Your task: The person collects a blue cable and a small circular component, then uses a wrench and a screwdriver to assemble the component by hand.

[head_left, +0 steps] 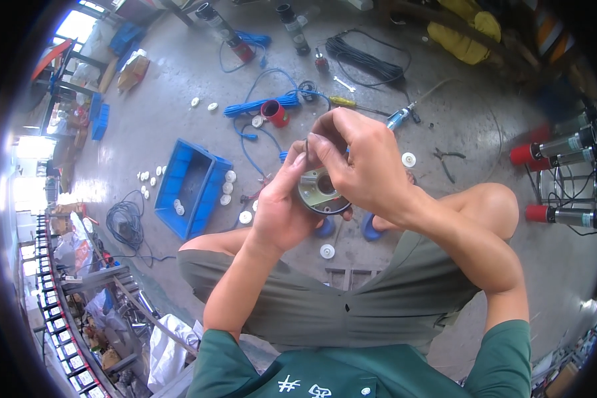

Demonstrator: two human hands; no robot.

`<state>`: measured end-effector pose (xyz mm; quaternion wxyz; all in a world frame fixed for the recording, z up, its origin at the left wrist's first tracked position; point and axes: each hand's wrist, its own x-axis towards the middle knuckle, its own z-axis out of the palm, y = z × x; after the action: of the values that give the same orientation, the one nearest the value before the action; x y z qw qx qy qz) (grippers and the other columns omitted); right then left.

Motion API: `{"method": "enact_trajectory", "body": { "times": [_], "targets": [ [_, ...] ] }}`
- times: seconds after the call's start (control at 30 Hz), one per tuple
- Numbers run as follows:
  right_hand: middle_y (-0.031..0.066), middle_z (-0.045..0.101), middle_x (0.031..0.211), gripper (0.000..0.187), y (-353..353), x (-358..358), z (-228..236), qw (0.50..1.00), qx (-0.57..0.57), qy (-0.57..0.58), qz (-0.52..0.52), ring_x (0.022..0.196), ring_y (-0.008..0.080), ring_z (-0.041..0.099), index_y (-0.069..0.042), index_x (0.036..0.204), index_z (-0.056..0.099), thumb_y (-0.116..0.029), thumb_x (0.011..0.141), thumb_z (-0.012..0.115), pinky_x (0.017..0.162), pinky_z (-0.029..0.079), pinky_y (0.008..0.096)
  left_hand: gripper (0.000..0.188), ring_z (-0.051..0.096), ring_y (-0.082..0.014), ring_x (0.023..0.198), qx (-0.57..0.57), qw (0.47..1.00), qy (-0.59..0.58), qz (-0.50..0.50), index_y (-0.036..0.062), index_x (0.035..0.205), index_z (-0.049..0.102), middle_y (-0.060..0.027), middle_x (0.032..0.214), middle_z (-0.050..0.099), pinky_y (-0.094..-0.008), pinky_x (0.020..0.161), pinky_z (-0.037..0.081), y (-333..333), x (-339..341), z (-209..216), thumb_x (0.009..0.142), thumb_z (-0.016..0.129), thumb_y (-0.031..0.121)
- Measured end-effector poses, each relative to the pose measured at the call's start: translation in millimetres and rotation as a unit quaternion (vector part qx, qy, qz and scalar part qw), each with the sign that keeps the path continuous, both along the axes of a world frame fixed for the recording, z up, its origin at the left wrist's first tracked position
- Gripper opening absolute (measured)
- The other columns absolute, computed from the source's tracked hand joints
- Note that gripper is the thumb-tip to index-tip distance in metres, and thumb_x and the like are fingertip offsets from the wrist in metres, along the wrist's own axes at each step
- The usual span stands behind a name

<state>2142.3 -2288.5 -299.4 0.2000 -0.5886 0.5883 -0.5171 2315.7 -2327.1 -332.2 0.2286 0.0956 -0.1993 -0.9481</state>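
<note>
My left hand [280, 207] is wrapped round a round metal part [316, 193] with a dark rim and a hole in its middle. Its thumb points up along the part's far left edge. Over the far side of the part, my right hand [370, 156] is closed, thumb and fingers pinched together near the left thumb tip. A thin dark edge shows between the fingertips, too small to name. The right hand covers much of the metal part. Beyond the hands lie a red cylinder [275, 114] and a blue-bodied tool [398, 119] on a hose.
A blue bin [170, 199] stands left, with white discs [230, 176] around it. Pliers [448, 164] and a yellow-handled screwdriver [343, 102] lie on the floor. Coiled black cable [365, 61] is at the back; red-ended metal cylinders [564, 215] rest at the right.
</note>
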Motion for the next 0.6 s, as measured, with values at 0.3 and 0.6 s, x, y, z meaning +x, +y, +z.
{"method": "enact_trajectory", "body": {
  "times": [0.3,0.6],
  "targets": [
    [0.0135,0.068,0.083,0.011,-4,-2,2,0.999,-0.011,-0.001,0.044,0.077,0.0335,0.067,-0.002,0.089,0.066,-0.013,0.088,0.068,0.068,0.052,0.0418,0.047,0.044,-0.0340,0.141,0.057,0.995,-0.076,0.043,0.0160,0.152,0.037,-0.0114,0.153,0.044,-0.0559,0.111,0.041,9,0,14,0.111,0.026,0.038],
    [0.0126,0.069,0.084,0.011,-8,-4,5,0.997,-0.016,0.018,0.079,0.074,0.0272,0.068,0.000,0.093,0.069,-0.010,0.088,0.070,0.067,0.053,0.0363,0.051,0.046,-0.0352,0.140,0.075,0.995,-0.058,0.041,0.0149,0.151,0.038,-0.0149,0.152,0.045,-0.0551,0.112,0.042,6,2,12,0.111,0.025,0.043]
  ]
}}
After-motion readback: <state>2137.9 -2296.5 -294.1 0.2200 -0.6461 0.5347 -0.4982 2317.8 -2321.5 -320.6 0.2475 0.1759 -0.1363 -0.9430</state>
